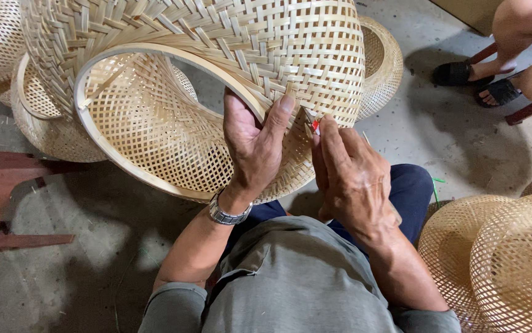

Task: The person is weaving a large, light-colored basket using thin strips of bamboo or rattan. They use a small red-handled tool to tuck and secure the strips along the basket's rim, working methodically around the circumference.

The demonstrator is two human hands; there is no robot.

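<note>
A large woven bamboo basket (204,55) lies tilted on its side in front of me, its round open rim (118,61) facing left. My left hand (253,145) grips the rim's lower right part, thumb inside and fingers over the outer weave. My right hand (349,179) is closed around a small red-handled tool (315,126), its tip pressed against the weave just right of my left fingers. A metal watch (226,214) sits on my left wrist.
More woven baskets lie around: behind at the left (44,123), behind at the right (383,61), and two at the lower right (500,259). A dark red stool (0,191) stands at the left. Another person's sandalled feet (482,80) rest at the top right on the concrete floor.
</note>
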